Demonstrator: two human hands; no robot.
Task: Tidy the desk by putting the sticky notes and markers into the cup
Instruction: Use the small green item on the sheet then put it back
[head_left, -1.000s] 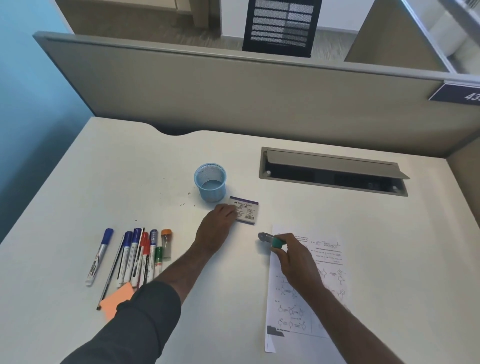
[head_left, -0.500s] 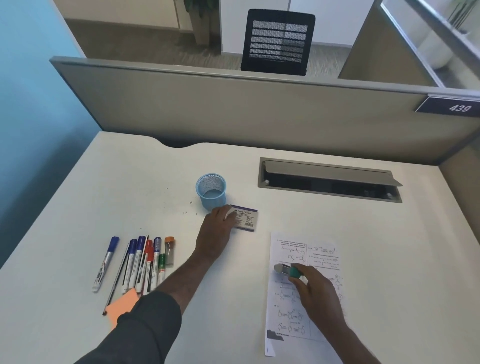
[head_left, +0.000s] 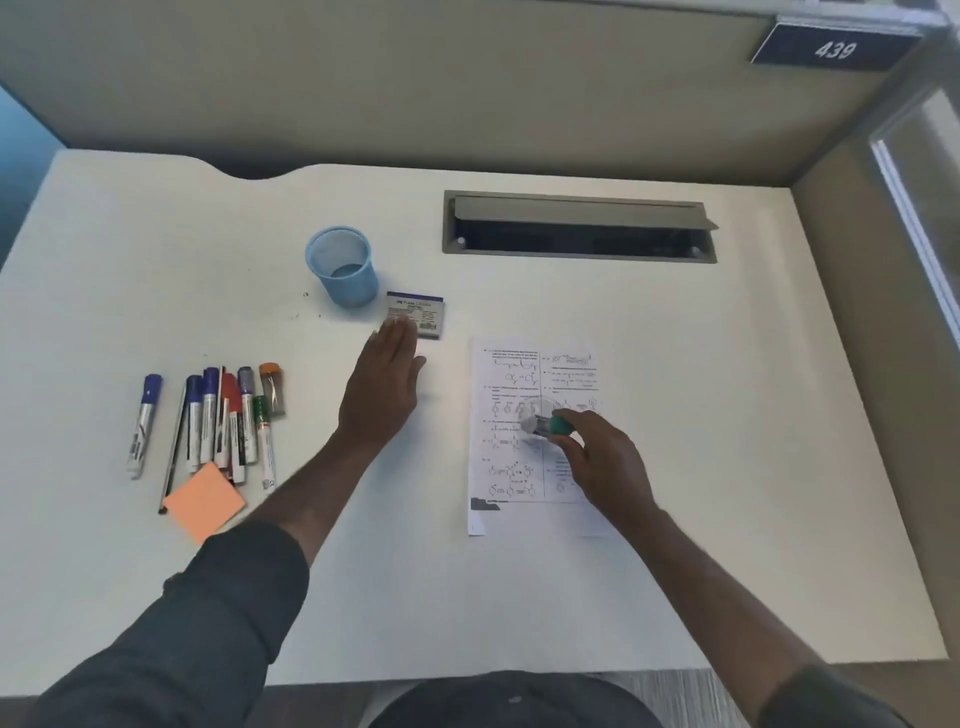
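Cup (head_left: 343, 267) apparently empty, markers (head_left: 223, 421) and sticky notes (head_left: 203, 501) untouched on the tabletop (head_left: 156, 260); left hand (head_left: 382, 387) flat, right hand (head_left: 605, 460) grips a green-capped tube (head_left: 545, 423).

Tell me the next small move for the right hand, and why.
Probably carry the green-capped vial that the right hand grips over the printed sheet up and left to the blue mesh cup and drop it in: the cup stands upright, open and looks empty.
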